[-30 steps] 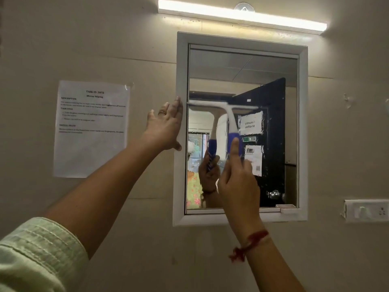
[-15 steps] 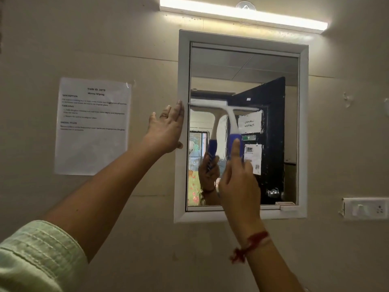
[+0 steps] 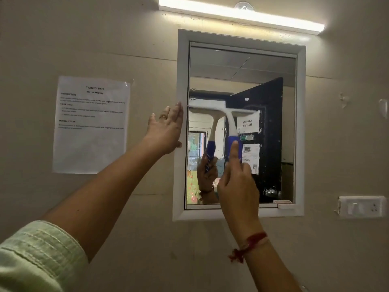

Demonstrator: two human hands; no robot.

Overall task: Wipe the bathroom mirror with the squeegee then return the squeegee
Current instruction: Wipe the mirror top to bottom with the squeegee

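The bathroom mirror (image 3: 271, 66) hangs on the wall in a white frame (image 3: 182, 81). A squeegee (image 3: 230, 121) with a white blade and a blue handle lies against the glass at mid-height, its blade level across the left half. My right hand (image 3: 236, 186) grips the blue handle from below, index finger stretched up along it. My left hand (image 3: 166, 131) rests flat with spread fingers on the frame's left side, level with the blade. The glass reflects the hand, the squeegee and a dark door.
A printed task sheet (image 3: 91, 125) is taped to the wall left of the mirror. A tube light (image 3: 242, 14) glows above it. A white switch and socket plate (image 3: 361, 206) sits at the lower right. A small white block (image 3: 284, 205) rests on the frame's bottom ledge.
The squeegee and my right hand stay at about the same height on the glass, shifting only slightly. My left hand keeps its place on the frame.
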